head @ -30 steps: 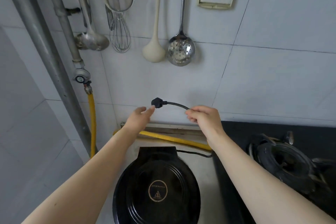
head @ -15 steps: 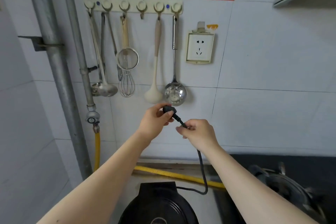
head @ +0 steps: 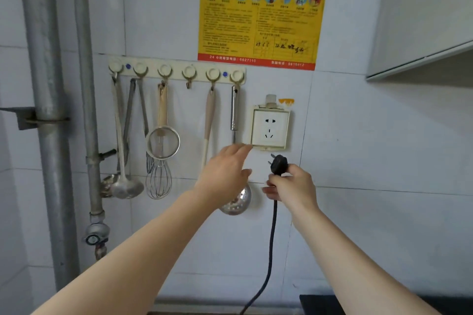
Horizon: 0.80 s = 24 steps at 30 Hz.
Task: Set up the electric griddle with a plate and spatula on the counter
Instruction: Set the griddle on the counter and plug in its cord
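My right hand (head: pixel 291 184) grips the black power plug (head: pixel 278 164) by its base, prongs pointing up and left, just below the white wall socket (head: pixel 270 128). The plug's black cord (head: pixel 271 243) hangs down to the bottom edge of the view. My left hand (head: pixel 225 166) is open and reaches up, its fingertips touching the socket's lower left corner. The griddle itself is out of view. No plate is in sight.
A hook rail (head: pixel 176 71) holds a ladle (head: pixel 125 186), a strainer (head: pixel 162 144), a whisk (head: pixel 158 181) and a slotted spoon (head: pixel 236 201). Grey pipes (head: pixel 48 115) run down the left. A yellow poster (head: pixel 261 13) hangs above; a cabinet (head: pixel 422 15) is at upper right.
The view has tilted upward, dropping the griddle out of frame. My left hand let go of the plug and rose to the socket. My right hand now holds the plug, lifted near the socket.
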Motion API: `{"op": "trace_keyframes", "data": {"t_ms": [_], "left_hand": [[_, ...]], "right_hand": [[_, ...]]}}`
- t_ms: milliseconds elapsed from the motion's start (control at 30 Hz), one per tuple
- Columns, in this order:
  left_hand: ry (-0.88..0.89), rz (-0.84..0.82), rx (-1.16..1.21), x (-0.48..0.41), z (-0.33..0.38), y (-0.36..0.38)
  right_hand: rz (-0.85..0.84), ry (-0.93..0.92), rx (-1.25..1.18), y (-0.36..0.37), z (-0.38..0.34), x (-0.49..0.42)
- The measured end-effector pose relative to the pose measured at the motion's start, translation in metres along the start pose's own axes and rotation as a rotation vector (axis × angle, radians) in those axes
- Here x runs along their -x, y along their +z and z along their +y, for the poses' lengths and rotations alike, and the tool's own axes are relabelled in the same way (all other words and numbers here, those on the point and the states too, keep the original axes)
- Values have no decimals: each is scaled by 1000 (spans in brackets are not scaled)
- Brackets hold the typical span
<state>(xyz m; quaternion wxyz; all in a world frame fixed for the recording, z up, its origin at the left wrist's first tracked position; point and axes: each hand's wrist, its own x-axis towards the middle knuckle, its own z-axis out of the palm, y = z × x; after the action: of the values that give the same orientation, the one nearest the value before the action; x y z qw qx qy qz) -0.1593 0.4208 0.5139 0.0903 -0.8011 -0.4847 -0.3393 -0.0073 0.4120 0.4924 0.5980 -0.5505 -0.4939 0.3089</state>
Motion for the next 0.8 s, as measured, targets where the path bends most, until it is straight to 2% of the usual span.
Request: {"op": "trace_keyframes", "data": {"t_ms": [133, 233, 400, 533, 667, 800], "left_hand": [[81, -86, -316, -34, -17, 5], [112, -121, -442, -51, -17, 14], [135, -211, -553, -72, -15, 32], [152, -199, -662, -75, -21, 42], [169, -200, -664, -75, -25, 45], [163, -210, -652, -76, -25, 44]], "right_hand": [[21, -51, -54, 4, -18, -40], [19, -46, -80, 8, -21, -59], [26, -102, 12, 14, -16, -79], [81, -213, 161, 16, -16, -94], [175, -340, 216, 21, -12, -100], [251, -384, 214, 28, -11, -100]]}}
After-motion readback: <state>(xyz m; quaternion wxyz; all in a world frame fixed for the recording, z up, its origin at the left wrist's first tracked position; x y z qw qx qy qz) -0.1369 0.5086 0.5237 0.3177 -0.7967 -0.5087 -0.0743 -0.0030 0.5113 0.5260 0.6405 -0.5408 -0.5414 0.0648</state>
